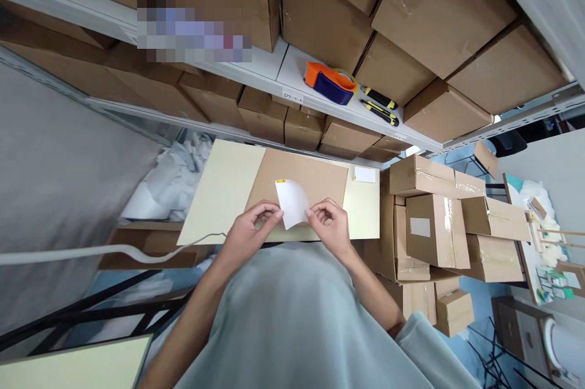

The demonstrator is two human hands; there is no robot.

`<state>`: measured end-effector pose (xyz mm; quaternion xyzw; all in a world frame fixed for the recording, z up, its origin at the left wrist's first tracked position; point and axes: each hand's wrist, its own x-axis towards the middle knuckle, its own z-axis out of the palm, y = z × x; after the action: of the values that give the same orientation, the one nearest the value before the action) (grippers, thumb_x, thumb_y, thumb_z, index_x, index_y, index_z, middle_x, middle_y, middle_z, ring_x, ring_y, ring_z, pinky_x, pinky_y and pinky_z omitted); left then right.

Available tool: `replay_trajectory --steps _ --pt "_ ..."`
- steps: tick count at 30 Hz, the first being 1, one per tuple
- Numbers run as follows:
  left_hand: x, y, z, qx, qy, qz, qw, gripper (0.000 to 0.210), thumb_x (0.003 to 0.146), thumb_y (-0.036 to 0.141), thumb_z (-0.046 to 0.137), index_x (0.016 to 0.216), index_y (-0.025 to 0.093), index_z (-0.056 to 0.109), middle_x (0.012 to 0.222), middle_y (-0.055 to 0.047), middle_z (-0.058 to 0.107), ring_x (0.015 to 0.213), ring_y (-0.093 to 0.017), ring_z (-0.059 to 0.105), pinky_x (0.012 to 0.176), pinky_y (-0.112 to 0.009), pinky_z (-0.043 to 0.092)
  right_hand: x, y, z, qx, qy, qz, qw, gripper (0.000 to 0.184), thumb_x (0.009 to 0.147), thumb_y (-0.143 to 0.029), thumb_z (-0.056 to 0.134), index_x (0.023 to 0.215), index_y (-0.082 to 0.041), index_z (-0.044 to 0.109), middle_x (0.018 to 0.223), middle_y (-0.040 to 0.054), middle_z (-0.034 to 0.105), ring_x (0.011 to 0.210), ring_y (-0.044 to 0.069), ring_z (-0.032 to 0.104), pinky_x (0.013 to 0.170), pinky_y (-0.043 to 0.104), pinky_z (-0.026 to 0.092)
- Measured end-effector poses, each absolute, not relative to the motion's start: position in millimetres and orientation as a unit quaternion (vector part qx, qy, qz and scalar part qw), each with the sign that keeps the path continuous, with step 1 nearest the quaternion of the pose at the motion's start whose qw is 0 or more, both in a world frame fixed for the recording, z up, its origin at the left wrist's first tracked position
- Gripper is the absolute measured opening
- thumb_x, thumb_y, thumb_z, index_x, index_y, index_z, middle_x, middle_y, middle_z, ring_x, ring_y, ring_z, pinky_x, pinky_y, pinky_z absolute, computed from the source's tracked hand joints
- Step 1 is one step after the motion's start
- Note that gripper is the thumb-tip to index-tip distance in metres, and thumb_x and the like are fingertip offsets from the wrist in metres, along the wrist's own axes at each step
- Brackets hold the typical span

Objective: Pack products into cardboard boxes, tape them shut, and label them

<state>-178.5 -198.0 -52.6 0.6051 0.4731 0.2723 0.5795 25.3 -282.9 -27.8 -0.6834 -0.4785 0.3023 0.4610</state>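
Observation:
Between my two hands a white paper sheet is held up, curved, with a small yellow mark at its top left corner. My left hand pinches its lower left edge between thumb and fingers. At the right edge, my right hand pinches it the same way. Beneath the sheet lies a flat brown cardboard piece on a pale yellow table. A small white stack of labels or cards rests at the table's far right corner.
On the shelf ahead lie an orange and blue tape dispenser and two yellow-black utility knives. Cardboard boxes are piled to the right. Crumpled white wrapping sits at left, near a white cable.

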Motion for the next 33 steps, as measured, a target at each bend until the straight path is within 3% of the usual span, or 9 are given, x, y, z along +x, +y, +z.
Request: replay_trajectory --steps 5,10,13,18,25,33 --pt "-170 -175 -88 0.673 0.452 0.221 0.542 0.045 0.095 0.066 0.061 0.091 0.023 0.073 0.099 -0.008 0.075 0.093 -0.025 0.070 0.092 -0.036 0.058 44 -260 -81 -0.755 -0.357 0.355 0.420 0.029 0.094 -0.048 0.075 0.085 -0.020 0.073 0.078 0.0011 0.075 0.066 0.014 0.062 0.066 0.025 0.055" --pt "-152 -139 -129 0.737 0.473 0.143 0.461 0.029 0.091 0.047 0.061 0.090 0.023 0.076 0.106 -0.011 0.079 0.108 -0.030 0.070 0.106 -0.041 0.054 52 -237 -110 -0.809 -0.350 0.354 0.313 0.018 0.098 -0.033 0.070 0.089 -0.019 0.076 0.091 0.0035 0.082 0.084 0.018 0.073 0.082 0.026 0.056" --pt "-142 -129 -141 0.748 0.493 0.104 0.431 0.025 0.091 0.041 0.059 0.090 0.022 0.076 0.107 -0.012 0.081 0.107 -0.029 0.070 0.107 -0.039 0.054 53 -228 -116 -0.831 -0.356 0.344 0.255 0.018 0.103 -0.031 0.069 0.096 -0.019 0.080 0.099 0.0048 0.085 0.093 0.019 0.078 0.086 0.025 0.055" --pt "-133 -129 -152 0.755 0.506 0.066 0.413 0.023 0.091 0.036 0.057 0.081 0.022 0.072 0.096 -0.012 0.082 0.096 -0.028 0.072 0.102 -0.037 0.055 52 -222 -126 -0.844 -0.378 0.336 0.176 0.017 0.108 -0.027 0.069 0.102 -0.020 0.083 0.104 0.0047 0.087 0.097 0.018 0.079 0.088 0.023 0.053" --pt "-127 -129 -164 0.757 0.526 0.036 0.387 0.024 0.092 0.032 0.056 0.083 0.020 0.076 0.101 -0.015 0.085 0.102 -0.032 0.074 0.103 -0.039 0.053 51 -215 -132 -0.851 -0.385 0.329 0.135 0.020 0.111 -0.029 0.067 0.107 -0.021 0.084 0.112 0.0047 0.088 0.107 0.018 0.080 0.094 0.022 0.052" --pt "-118 -120 -173 0.751 0.540 -0.016 0.380 0.026 0.088 0.033 0.059 0.076 0.021 0.078 0.091 -0.016 0.084 0.094 -0.033 0.076 0.088 -0.037 0.055 53 -199 -136 -0.856 -0.382 0.339 0.076 0.020 0.109 -0.028 0.067 0.104 -0.022 0.085 0.118 0.0075 0.089 0.115 0.022 0.081 0.100 0.027 0.051"
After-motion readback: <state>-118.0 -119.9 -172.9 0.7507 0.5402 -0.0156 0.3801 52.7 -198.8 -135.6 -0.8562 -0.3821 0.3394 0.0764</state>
